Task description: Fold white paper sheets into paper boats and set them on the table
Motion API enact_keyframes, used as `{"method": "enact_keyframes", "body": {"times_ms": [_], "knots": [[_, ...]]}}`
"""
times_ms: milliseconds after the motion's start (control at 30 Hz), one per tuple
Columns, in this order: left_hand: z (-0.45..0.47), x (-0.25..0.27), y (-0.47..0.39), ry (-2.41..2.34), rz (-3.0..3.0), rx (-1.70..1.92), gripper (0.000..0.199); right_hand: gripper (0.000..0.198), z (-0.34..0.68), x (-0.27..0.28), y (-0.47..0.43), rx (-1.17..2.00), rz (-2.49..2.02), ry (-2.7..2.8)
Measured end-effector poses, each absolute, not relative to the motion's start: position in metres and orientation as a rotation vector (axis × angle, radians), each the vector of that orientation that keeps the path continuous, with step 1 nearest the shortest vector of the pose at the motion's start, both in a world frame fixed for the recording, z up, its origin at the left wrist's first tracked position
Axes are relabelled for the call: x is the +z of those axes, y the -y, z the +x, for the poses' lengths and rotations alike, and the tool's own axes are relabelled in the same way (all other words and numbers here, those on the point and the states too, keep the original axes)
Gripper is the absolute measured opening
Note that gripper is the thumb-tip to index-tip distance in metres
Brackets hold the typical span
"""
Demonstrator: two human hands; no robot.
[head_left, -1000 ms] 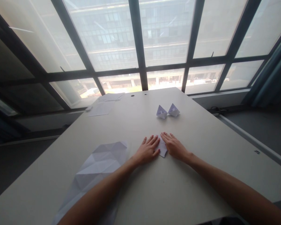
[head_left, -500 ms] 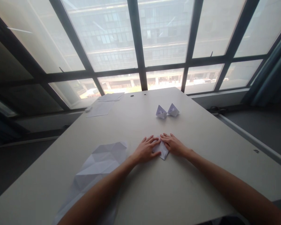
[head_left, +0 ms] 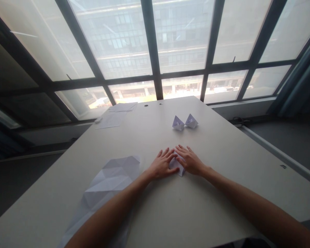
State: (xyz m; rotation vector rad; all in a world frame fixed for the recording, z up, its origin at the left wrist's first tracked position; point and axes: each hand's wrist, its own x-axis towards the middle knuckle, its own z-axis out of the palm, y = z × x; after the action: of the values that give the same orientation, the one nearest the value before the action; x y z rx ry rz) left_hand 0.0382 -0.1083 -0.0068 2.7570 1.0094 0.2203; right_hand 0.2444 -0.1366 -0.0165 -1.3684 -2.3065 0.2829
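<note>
A small piece of folded white paper (head_left: 181,170) lies flat on the table, mostly covered by both hands. My left hand (head_left: 162,164) rests on its left side with the fingers spread. From the right, my right hand (head_left: 190,160) lies over the paper's upper and right part, fingers stretched out. Further back stand two folded paper boats, the left boat (head_left: 178,124) and the right boat (head_left: 191,121), close together. A large creased sheet of paper (head_left: 111,177) lies to the left, partly under my left forearm.
The white table (head_left: 222,193) reaches toward the windows. At its far left lie several sheets of paper (head_left: 122,107) beside a small white object (head_left: 98,120). A blue curtain (head_left: 297,81) hangs at the right.
My right hand has shifted slightly left and now covers more of the folded paper. My left hand has hardly moved.
</note>
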Motion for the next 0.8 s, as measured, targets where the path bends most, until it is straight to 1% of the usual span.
{"method": "enact_keyframes", "body": {"times_ms": [67,167,333,567,733,800], "knots": [[0.039,-0.008,0.109,-1.017,2.756,0.22,0.076,0.054,0.237,-0.017,0.144,0.243,-1.34,2.378],[0.038,-0.01,0.109,-1.017,2.772,0.205,0.077,0.058,0.234,-0.022,0.149,0.23,-1.387,2.441],[0.035,-0.011,0.105,-0.996,2.818,0.128,0.084,0.06,0.247,-0.024,0.147,0.293,-1.463,2.497],[0.027,-0.021,0.1,-1.144,2.826,0.039,0.059,0.06,0.26,-0.025,0.144,0.304,-1.526,2.553],[0.024,-0.027,0.1,-1.248,2.803,0.151,0.055,0.06,0.258,-0.024,0.145,0.296,-1.52,2.546],[0.025,-0.024,0.102,-1.2,2.833,0.216,0.054,0.06,0.258,-0.023,0.146,0.3,-1.521,2.545]]}}
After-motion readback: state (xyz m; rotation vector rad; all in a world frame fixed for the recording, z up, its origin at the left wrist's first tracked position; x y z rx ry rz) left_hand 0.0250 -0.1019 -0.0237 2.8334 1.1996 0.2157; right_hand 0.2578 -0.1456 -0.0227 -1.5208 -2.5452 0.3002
